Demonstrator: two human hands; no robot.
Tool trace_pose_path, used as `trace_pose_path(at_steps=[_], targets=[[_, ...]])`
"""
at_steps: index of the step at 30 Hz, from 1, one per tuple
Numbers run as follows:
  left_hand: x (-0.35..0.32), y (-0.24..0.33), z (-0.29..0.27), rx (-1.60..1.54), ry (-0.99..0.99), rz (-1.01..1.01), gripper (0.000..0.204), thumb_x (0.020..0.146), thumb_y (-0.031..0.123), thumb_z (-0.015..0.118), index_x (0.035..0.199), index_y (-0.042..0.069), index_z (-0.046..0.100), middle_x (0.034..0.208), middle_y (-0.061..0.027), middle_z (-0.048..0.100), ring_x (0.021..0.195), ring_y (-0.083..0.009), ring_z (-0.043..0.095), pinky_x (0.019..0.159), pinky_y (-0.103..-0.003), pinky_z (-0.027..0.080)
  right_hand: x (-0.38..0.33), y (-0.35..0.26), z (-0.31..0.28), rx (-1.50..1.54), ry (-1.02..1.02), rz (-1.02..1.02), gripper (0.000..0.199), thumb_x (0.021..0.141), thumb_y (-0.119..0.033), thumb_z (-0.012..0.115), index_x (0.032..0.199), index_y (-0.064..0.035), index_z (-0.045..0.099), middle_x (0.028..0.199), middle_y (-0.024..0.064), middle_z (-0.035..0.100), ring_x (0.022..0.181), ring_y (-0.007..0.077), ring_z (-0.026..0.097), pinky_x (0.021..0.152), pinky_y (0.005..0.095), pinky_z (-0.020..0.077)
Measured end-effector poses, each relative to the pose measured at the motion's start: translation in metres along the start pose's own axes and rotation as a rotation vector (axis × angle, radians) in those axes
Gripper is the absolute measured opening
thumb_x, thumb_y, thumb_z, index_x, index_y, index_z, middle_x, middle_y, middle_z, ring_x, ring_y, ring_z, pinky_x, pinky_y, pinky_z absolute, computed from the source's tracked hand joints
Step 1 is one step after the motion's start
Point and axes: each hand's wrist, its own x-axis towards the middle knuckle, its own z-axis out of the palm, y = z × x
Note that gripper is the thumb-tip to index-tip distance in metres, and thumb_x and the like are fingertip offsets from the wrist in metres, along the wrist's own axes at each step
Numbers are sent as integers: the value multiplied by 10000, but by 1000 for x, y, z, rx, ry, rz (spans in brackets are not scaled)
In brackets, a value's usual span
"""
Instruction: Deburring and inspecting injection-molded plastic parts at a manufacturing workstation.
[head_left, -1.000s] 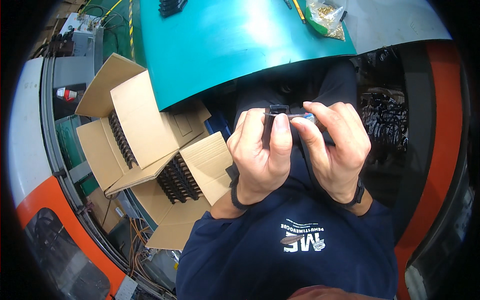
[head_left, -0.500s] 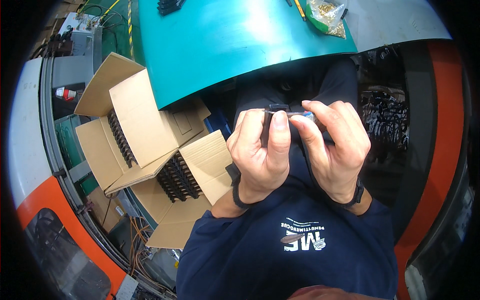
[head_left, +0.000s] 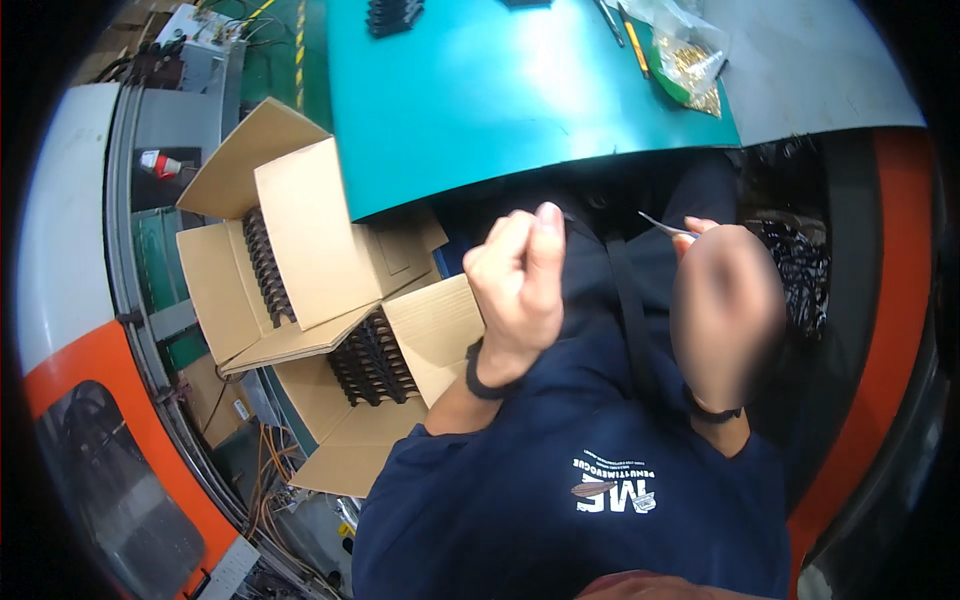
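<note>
My left hand (head_left: 520,285) is closed over my lap, thumb pressed against the curled fingers. Whatever it grips blends into the dark background and cannot be made out. To its right, my right hand (head_left: 728,310) is closed on a thin pointed metal tool (head_left: 657,223). The bare silvery tip of that tool points up and left, apart from the left hand. The rest of it is hidden in the fingers, and the back of the right hand looks blurred.
A green-topped table (head_left: 480,110) lies ahead, bearing black parts (head_left: 395,15), a yellow pen (head_left: 634,40) and a bag of small brass pieces (head_left: 690,65). At left, open cardboard boxes (head_left: 310,235) hold stacked black parts (head_left: 372,360). An orange-edged machine panel (head_left: 885,330) stands right.
My hands have moved apart: the right went right and down with the metal tool, away from the left. The black part seen earlier in the left hand no longer shows clearly. The view shifted slightly.
</note>
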Motion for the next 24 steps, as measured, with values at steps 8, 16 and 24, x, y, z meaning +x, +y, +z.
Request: trace_pose_path(at_steps=[8, 16, 24], targets=[[149, -56, -49, 680, -144, 259, 252, 918, 243, 555, 932, -8, 565, 801, -130, 539, 732, -255, 555, 682, -380, 445, -19, 39, -13, -30, -106, 134, 121, 843, -72, 710, 889, 25, 655, 747, 120, 606, 690, 234, 583, 636, 314, 442], [280, -130, -95, 1243, -372, 634, 195, 815, 152, 694, 1002, 96, 698, 924, -91, 605, 969, -281, 589, 987, -465, 389, -20, 58, 3, -7, -195, 220, 157, 858, -124, 700, 887, 27, 668, 778, 127, 638, 720, 245, 612, 659, 318, 461], [320, -125, -96, 1124, -180, 624, 459, 736, 165, 783, 1163, 130, 619, 1128, -138, 550, 1086, -315, 536, 1022, -460, 387, 17, 77, 44, 41, -319, 272, 192, 872, -172, 687, 910, 15, 669, 828, 142, 656, 758, 277, 639, 673, 349, 481]])
